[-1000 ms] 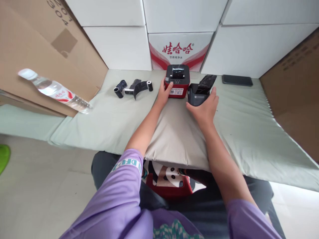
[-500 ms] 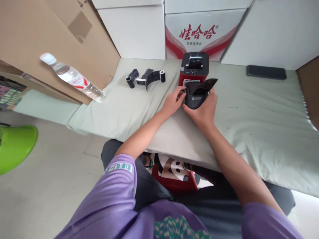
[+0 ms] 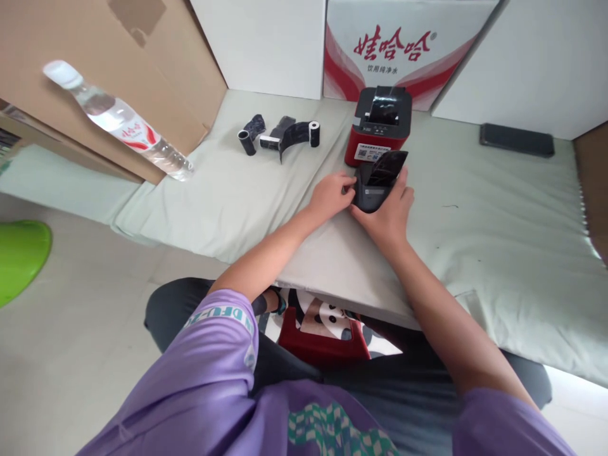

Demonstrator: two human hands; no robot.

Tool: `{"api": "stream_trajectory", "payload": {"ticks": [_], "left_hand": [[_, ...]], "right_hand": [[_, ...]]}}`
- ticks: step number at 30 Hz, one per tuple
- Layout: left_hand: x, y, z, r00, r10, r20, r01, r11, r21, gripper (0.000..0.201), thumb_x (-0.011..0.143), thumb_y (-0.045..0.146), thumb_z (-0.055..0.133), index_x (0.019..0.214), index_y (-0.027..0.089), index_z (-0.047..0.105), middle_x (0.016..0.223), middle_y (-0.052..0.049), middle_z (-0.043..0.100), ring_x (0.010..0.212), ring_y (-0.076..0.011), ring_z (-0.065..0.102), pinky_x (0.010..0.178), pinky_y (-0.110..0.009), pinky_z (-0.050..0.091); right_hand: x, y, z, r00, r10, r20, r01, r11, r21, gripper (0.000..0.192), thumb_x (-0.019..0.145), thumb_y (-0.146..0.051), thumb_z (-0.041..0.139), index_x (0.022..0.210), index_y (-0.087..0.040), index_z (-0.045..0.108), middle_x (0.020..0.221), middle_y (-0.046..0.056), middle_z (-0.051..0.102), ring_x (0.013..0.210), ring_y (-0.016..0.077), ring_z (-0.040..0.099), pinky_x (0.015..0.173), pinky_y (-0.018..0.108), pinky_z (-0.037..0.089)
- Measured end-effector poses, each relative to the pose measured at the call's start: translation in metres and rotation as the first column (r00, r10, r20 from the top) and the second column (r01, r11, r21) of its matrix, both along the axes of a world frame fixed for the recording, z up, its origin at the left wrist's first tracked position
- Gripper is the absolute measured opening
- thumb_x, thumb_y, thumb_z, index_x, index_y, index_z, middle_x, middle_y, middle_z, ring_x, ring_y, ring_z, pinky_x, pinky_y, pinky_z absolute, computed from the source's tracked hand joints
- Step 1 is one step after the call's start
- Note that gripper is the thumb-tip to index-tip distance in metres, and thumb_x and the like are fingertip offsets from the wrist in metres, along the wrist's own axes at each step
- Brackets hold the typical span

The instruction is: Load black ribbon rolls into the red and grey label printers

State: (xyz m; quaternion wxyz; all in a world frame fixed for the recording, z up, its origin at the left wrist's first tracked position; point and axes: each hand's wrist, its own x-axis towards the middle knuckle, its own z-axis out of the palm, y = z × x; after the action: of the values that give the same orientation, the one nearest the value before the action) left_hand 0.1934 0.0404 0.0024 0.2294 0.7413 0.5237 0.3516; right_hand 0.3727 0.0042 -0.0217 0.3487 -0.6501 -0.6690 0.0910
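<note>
A small black label printer (image 3: 371,197) rests on the cloth-covered surface, just in front of a larger red and black printer (image 3: 379,126). From its top a glossy black strip (image 3: 390,167) sticks up and leans right. My right hand (image 3: 387,212) is wrapped round the right side and front of the small printer, thumb at the front. On the other side, my left hand (image 3: 333,193) has its fingers curled and pressed against the printer's left edge. Those fingertips are partly hidden.
To the left lie black rolls (image 3: 246,142) with loose strips (image 3: 287,134). A water bottle (image 3: 126,130) leans against a cardboard box (image 3: 175,76). A dark phone-like slab (image 3: 517,140) lies at the right. White boxes (image 3: 266,44) line the back.
My view has shifted and tilted down slightly. The left fingers have curled in closer at the small printer's edge, and the opening at its top looks narrower. My right hand keeps its hold.
</note>
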Motion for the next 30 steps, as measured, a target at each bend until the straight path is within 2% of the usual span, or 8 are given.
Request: {"api": "stream_trajectory", "payload": {"ticks": [5, 8, 11, 15, 21, 26, 30], "left_hand": [[-0.003, -0.007, 0.016, 0.961, -0.098, -0.260, 0.081, 0.994, -0.076, 0.036, 0.100, 0.014, 0.053, 0.109, 0.021, 0.087, 0.112, -0.009, 0.082, 0.102, -0.0246, 0.075, 0.084, -0.035, 0.053], [-0.002, -0.010, 0.020, 0.944, -0.093, -0.315, 0.072, 0.994, -0.080, 0.037, 0.101, 0.014, 0.052, 0.114, 0.021, 0.087, 0.116, -0.010, 0.082, 0.106, -0.0259, 0.076, 0.085, -0.035, 0.053], [0.001, -0.011, 0.017, 0.963, -0.057, -0.264, 0.033, 0.995, -0.093, 0.038, 0.105, 0.018, 0.052, 0.117, 0.021, 0.087, 0.112, -0.010, 0.083, 0.102, -0.0256, 0.077, 0.085, -0.035, 0.054], [0.003, -0.007, 0.008, 0.994, 0.015, -0.112, -0.026, 0.995, -0.099, 0.038, 0.106, 0.022, 0.055, 0.125, 0.022, 0.088, 0.110, -0.010, 0.085, 0.099, -0.0242, 0.077, 0.086, -0.035, 0.055], [0.000, 0.005, -0.003, 0.991, 0.101, 0.089, -0.084, 0.981, -0.172, 0.032, 0.101, 0.022, 0.064, 0.120, 0.021, 0.090, 0.109, -0.009, 0.088, 0.097, -0.0224, 0.078, 0.088, -0.034, 0.057], [-0.001, 0.009, -0.004, 0.982, 0.109, 0.155, -0.085, 0.985, -0.153, 0.030, 0.100, 0.017, 0.063, 0.114, 0.019, 0.090, 0.107, -0.007, 0.088, 0.095, -0.0201, 0.078, 0.091, -0.032, 0.057], [-0.001, 0.010, -0.005, 0.978, 0.104, 0.182, -0.078, 0.986, -0.145, 0.028, 0.100, 0.014, 0.061, 0.109, 0.018, 0.087, 0.103, -0.006, 0.086, 0.092, -0.0190, 0.076, 0.089, -0.032, 0.056]], "right_hand": [[-0.002, 0.001, 0.000, 0.999, -0.043, 0.018, 0.043, 0.999, -0.002, 0.142, 0.065, -0.053, 0.088, 0.174, -0.008, 0.009, 0.141, 0.026, 0.046, 0.139, 0.0504, 0.045, 0.120, 0.074, 0.041], [-0.002, 0.002, 0.002, 0.998, -0.055, 0.010, 0.055, 0.998, -0.007, 0.142, 0.065, -0.052, 0.089, 0.174, -0.008, 0.009, 0.140, 0.025, 0.047, 0.138, 0.0499, 0.045, 0.120, 0.074, 0.041], [-0.001, 0.002, 0.003, 0.999, -0.042, 0.001, 0.042, 0.999, -0.005, 0.145, 0.064, -0.054, 0.091, 0.175, -0.010, 0.008, 0.140, 0.025, 0.047, 0.139, 0.0505, 0.044, 0.119, 0.075, 0.041], [0.002, 0.001, 0.004, 1.000, -0.023, -0.010, 0.023, 1.000, 0.014, 0.146, 0.064, -0.055, 0.092, 0.176, -0.012, 0.007, 0.145, 0.026, 0.046, 0.139, 0.0497, 0.045, 0.120, 0.074, 0.042], [0.002, -0.005, 0.010, 0.999, 0.013, -0.038, -0.013, 1.000, -0.003, 0.140, 0.069, -0.053, 0.092, 0.176, -0.013, 0.010, 0.146, 0.027, 0.048, 0.140, 0.0487, 0.044, 0.121, 0.073, 0.042], [0.003, -0.004, 0.010, 0.999, 0.017, -0.042, -0.018, 1.000, -0.023, 0.142, 0.065, -0.051, 0.092, 0.175, -0.017, 0.010, 0.155, 0.027, 0.043, 0.146, 0.0502, 0.042, 0.119, 0.072, 0.045], [0.004, -0.004, 0.011, 0.999, 0.014, -0.030, -0.016, 0.998, -0.056, 0.145, 0.063, -0.047, 0.092, 0.176, -0.016, 0.007, 0.157, 0.028, 0.041, 0.150, 0.0507, 0.039, 0.120, 0.070, 0.047]]}}
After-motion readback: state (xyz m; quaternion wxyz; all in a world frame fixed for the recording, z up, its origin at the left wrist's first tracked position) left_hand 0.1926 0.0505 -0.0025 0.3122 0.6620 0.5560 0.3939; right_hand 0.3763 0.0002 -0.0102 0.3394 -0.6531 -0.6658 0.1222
